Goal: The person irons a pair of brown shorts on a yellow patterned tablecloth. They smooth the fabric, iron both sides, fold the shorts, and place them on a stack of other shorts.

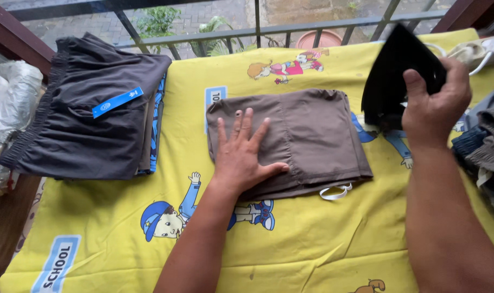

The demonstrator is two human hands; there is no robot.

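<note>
A folded brown garment (317, 135) lies in the middle of a table covered by a yellow cartoon-print cloth (312, 239). My left hand (241, 154) rests flat on the garment's left part, fingers spread. My right hand (434, 100) grips a black clothes iron (393, 70), held tilted in the air just right of the garment, its dark soleplate facing me. A white drawstring loop (336, 191) sticks out at the garment's near edge.
A stack of folded dark shorts (89, 114) with a blue tag sits at the left. More crumpled clothes (486, 141) lie at the right edge. A metal railing (312, 24) and potted plants stand beyond the table's far side.
</note>
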